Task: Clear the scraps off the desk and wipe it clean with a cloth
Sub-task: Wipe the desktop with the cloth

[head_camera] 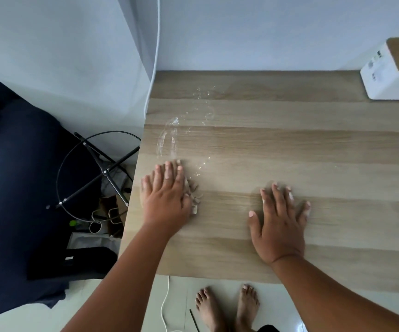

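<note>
Pressing flat, left hand (166, 195) covers cloth (193, 195); right hand (278, 221) fingers splayed on desk (289, 144).

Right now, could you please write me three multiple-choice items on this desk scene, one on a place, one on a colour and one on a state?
1. Where does the white box stand?
A. far right corner of the desk
B. near left corner
C. on the floor

2. What colour is the lid of the box?
A. blue
B. wood brown
C. black

3. How does the left hand lie?
A. curled in a fist in the air
B. gripping a cup
C. flat, pressing a crumpled cloth on the desk

Answers: 1 A, it sits against the wall at the right edge. 2 B, its top is tan wood. 3 C, straight fingers cover the cloth beside wet streaks.
</note>
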The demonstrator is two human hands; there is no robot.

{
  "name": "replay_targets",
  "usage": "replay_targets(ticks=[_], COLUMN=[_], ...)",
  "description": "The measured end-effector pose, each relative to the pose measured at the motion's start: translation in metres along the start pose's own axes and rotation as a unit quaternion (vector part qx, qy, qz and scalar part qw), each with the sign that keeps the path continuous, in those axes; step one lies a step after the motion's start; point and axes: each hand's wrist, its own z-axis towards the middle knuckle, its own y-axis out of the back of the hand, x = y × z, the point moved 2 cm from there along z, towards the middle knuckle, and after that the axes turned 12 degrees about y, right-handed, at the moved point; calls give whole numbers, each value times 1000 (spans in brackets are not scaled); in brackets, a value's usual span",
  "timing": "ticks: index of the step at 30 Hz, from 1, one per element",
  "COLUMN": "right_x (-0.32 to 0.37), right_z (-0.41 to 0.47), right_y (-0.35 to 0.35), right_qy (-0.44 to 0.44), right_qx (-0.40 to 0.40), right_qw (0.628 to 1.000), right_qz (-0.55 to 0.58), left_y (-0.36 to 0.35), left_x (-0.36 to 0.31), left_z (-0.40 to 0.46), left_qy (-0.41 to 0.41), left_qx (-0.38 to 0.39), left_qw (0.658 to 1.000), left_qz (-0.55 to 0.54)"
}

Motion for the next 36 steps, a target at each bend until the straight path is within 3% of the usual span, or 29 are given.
replay_targets(ticks=[4,7,11,16,21,26,28,33,36], right_x=[0,-1,-1,-1,-3,-3,-4,-1,0], right_z=[0,0,0,1,-1,-1,-2,2,1], right_y=[-1,-2,-4,-5,-6,-4,-5,-2,1], right_qy=[-1,-1,4,7,10,16,15,13,11], right_qx=[2,-1,-6,-13,-20,-16,-14,-10,2], right_qw=[1000,1000,1000,1000,1000,1000,1000,1000,1000], right_qz=[-6,-6,-8,-8,-1,3,0,6,5], left_y=[-7,-14,-14,-8,-9,-16,-14,3,6], left_x=[-22,0,36,-6,-56,-25,-8,-38,-74], left_z=[-21,-47,-43,-9,-7,-46,-42,16,33], left_qy=[-124,-211,-132,-6,-104,-242,-226,-70,-103], left_qx=[3,-12,-17,-2,8,-9,-1,23,26], left_qw=[992,977,991,1000,995,970,974,997,994], left_qz=[-2,-15,-19,-27,0,3,5,1,9])
